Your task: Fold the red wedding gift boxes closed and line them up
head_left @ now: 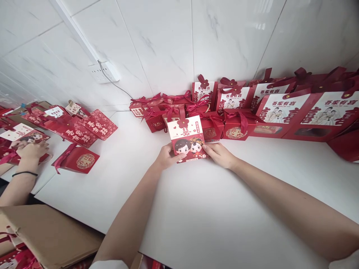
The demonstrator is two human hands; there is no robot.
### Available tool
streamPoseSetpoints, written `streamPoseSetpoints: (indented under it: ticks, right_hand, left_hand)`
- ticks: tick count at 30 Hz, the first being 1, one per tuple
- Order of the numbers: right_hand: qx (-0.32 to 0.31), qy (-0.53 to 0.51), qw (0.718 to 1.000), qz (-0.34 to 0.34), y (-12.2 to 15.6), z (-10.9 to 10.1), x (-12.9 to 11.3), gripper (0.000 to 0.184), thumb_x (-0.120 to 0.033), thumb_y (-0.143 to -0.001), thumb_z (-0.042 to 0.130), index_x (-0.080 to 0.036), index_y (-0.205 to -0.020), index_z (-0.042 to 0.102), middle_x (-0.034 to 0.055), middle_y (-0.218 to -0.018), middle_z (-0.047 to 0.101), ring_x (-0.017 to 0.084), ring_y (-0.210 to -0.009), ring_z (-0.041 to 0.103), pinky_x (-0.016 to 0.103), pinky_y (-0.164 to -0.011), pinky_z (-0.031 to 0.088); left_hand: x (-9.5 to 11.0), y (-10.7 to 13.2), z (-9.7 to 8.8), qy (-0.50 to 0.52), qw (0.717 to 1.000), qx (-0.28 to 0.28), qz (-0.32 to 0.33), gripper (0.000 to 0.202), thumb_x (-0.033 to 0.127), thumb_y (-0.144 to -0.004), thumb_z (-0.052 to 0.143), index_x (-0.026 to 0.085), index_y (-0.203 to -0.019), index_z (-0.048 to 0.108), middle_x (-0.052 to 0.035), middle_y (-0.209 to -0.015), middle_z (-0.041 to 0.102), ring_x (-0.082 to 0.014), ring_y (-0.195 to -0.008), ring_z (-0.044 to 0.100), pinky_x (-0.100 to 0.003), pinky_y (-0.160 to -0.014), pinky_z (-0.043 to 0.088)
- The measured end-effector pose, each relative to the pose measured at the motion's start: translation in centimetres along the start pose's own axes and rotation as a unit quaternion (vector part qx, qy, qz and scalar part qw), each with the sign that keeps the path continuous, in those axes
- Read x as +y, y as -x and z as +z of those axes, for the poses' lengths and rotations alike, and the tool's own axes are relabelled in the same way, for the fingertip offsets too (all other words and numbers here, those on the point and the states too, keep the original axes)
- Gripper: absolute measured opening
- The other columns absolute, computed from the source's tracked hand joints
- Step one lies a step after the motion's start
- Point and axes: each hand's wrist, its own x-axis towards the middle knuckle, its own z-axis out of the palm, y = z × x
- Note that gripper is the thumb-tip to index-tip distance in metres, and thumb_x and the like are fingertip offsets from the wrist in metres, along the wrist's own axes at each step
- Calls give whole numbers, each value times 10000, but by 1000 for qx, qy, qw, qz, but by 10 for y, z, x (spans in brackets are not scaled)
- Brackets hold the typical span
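Note:
I hold a small red and white gift box (187, 139) with a cartoon couple printed on its front, standing upright on the white table (196, 209). My left hand (165, 157) grips its lower left edge with closed fingers. My right hand (220, 154) grips its lower right edge the same way. Directly behind the box stand several small red boxes with ribbon bows (207, 119).
Larger red gift bags (283, 112) line the tiled wall at the right. Flat red boxes (84, 129) lie at the left, where another person's hand (30, 151) rests. A wall socket (105, 73) with a cable is above. A cardboard carton (53, 233) stands at lower left.

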Motion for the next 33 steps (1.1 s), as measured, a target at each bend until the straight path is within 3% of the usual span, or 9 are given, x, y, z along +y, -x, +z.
streamPoseSetpoints:
  ticks: [8, 25, 33]
  right_hand:
    - [-2, -2, 1000, 5, 0, -1, -1, 514, -544, -1015, 253, -206, -694, 472, 28, -724, 597, 177, -682, 542, 307, -702, 421]
    - [2, 2, 1000, 3, 1, -2, -2, 572, -602, -993, 243, -209, -725, 561, 53, -753, 666, 216, -719, 598, 328, -723, 467]
    - [-2, 4, 1000, 3, 0, -1, -2, 521, -542, -1014, 247, -204, -700, 489, 35, -731, 619, 179, -686, 554, 304, -701, 436]
  left_hand:
    - [7, 0, 5, 34, 999, 14, -33, 476, 440, -730, 773, 147, -1089, 668, -127, -1132, 722, -297, -1005, 695, -357, -762, 586]
    - [3, -2, 4, 42, 999, 15, -25, 469, 424, -732, 766, 151, -1097, 659, -119, -1143, 713, -304, -1046, 676, -383, -840, 567]
    - [0, -2, 2, 58, 998, -5, -6, 463, 431, -772, 732, 145, -1128, 656, -130, -1170, 702, -312, -1086, 659, -408, -895, 549]
